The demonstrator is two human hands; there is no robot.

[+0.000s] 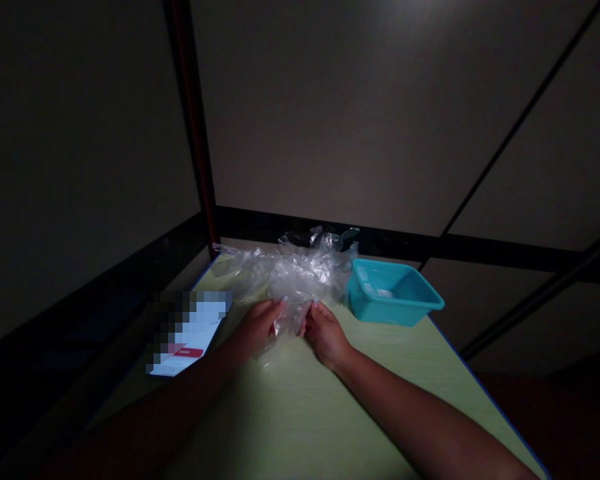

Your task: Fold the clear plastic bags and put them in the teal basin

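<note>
Dim panelled walls (330,133) close in around a pale green table (300,413), lit mostly towards its far half. On that far half lies a crumpled heap of clear plastic (305,273), its nearest end gathered between the two hands; whether it is one piece or several, I cannot tell. The step in hand looks like handling that near end with the fingertips. Working it further would call for a light, steady pinch on both sides, I judge, since such thin film slips and bunches easily.

The left hand (259,325) pinches the film between thumb and fingers, knuckles outward. The right hand (326,333) mirrors it, thumb on top and fingers curled beneath; the undersides are hidden. Both forearms reach in from the lower corners and converge, wrists low over the table.

Just right of the heap sits a turquoise container (387,310); left of the left hand lies a lit screen (195,340), partly pixelated.
</note>
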